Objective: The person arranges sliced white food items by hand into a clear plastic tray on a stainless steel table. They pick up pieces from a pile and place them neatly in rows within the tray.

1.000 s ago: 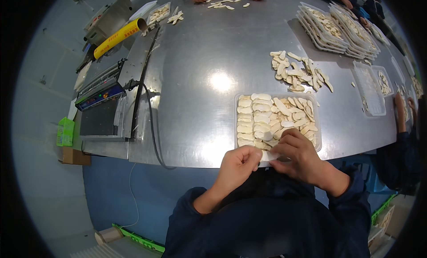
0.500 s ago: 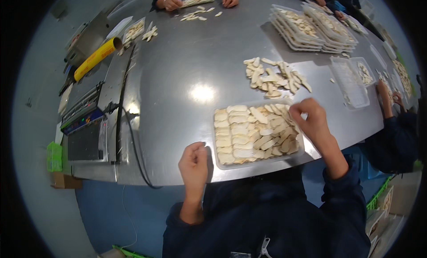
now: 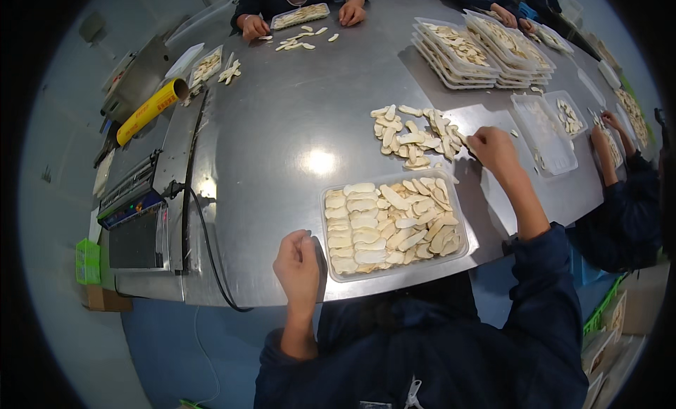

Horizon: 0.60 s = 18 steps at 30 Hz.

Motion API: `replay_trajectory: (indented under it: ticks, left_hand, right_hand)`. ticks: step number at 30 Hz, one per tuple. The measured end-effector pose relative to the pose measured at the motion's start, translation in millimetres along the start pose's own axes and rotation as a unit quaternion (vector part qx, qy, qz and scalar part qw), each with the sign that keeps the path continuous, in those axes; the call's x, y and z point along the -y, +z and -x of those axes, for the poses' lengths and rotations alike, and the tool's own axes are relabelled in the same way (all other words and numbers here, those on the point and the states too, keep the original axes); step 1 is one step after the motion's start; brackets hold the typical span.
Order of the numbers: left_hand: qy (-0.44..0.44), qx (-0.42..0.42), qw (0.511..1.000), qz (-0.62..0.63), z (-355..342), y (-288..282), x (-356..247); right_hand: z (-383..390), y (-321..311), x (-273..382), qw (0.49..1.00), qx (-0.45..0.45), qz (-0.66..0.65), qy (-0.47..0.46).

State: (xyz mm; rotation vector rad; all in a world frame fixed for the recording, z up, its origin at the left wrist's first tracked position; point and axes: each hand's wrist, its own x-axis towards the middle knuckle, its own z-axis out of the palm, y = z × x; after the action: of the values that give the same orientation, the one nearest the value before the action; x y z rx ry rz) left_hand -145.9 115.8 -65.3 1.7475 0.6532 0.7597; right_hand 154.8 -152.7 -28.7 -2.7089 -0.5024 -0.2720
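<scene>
A clear plastic tray (image 3: 394, 267) stands near the table's front edge, filled with pale cream slices that look like dried mushroom. On its left side the slices lie in neat overlapping columns; on the right they lie more loosely. Beyond the tray is a loose pile of the same slices (image 3: 410, 138). My right hand (image 3: 495, 154) reaches to the pile's right edge, its fingers pinched on a mushroom slice there. Just left of the tray, my left hand (image 3: 298, 261) rests by the table edge with fingers curled in, and nothing shows in them.
Stacked filled trays (image 3: 458, 57) stand at the back right, near an empty clear tray (image 3: 546, 134). A yellow tube (image 3: 149, 113), a machine (image 3: 134, 219) and a black cable (image 3: 211, 257) are at left. Co-workers' hands (image 3: 352, 11) work at the far side and right.
My right hand has gone from the tray's upper right corner to the far pile's right edge. My left hand stays beside the tray. The whole view has shifted slightly.
</scene>
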Motion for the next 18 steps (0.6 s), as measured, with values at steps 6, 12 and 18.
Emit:
replay_trajectory:
  ticks: [6,12,18]
  left_hand:
    - [-0.002,-0.002,1.0,0.009,0,-1,7]
    - [-0.026,-0.016,0.996,0.079,12,-4,-2]
    - [-0.14,0.245,0.949,0.138,50,-1,-65]
  right_hand:
    - [11,17,34,0.997,0.068,-0.002,0.03]
    - [45,-9,49,0.984,0.002,-0.164,-0.071]
    - [157,-45,134,0.875,0.101,-0.145,-0.451]
